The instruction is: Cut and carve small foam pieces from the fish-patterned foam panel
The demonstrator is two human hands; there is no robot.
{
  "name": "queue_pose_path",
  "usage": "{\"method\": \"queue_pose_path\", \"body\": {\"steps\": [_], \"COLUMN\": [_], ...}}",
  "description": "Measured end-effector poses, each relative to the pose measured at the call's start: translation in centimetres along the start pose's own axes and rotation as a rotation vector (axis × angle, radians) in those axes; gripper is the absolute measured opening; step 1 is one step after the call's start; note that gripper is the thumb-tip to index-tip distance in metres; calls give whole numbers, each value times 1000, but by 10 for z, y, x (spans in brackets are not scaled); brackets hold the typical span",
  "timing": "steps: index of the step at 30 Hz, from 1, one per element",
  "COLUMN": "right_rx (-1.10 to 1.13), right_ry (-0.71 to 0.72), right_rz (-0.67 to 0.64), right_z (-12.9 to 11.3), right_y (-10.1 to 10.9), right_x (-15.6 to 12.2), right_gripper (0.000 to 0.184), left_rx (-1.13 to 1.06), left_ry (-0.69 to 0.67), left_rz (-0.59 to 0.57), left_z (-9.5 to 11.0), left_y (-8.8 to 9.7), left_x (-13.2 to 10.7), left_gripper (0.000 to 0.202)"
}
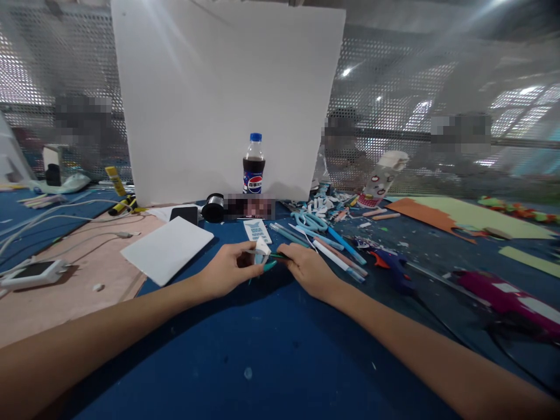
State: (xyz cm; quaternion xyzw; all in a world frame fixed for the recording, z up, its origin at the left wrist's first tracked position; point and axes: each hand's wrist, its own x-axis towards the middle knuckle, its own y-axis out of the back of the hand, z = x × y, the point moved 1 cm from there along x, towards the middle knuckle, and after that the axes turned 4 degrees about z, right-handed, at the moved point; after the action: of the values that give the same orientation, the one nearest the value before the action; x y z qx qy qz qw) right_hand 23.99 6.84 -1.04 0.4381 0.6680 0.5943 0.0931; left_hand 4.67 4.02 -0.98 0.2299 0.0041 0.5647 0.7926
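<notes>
Both my hands meet over the blue table [271, 350] near its middle. My left hand [227, 269] pinches a small white and teal piece of cut paper [262, 252]. My right hand [308, 269] is closed on a thin dark tool [276, 255] whose tip touches that paper. A printed card [257, 230] lies just behind the hands.
A cola bottle [254, 164] stands before a big white board [219, 99]. A white sheet [167, 249], a phone [184, 213] and a tape roll [213, 207] lie left. Scissors [308, 221], pens [336, 256], a glue gun [394, 262] and coloured paper [459, 217] lie right. Cables [65, 224] cross the far left.
</notes>
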Motion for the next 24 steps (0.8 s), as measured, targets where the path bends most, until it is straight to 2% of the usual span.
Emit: {"method": "queue_pose_path", "body": {"steps": [8,13,24], "right_rx": [70,70,47], "right_ry": [-1,6,-14], "right_rz": [16,37,51], "right_z": [1,1,5], "right_y": [0,0,0], "right_x": [1,2,1], "right_gripper": [18,21,22], "left_rx": [161,290,187], "left_ry": [-51,-81,-49], "left_rz": [-40,-11,49], "left_z": [4,5,-3], "left_y": [0,1,2], "left_x": [0,0,-1], "left_gripper": [29,13,25]}}
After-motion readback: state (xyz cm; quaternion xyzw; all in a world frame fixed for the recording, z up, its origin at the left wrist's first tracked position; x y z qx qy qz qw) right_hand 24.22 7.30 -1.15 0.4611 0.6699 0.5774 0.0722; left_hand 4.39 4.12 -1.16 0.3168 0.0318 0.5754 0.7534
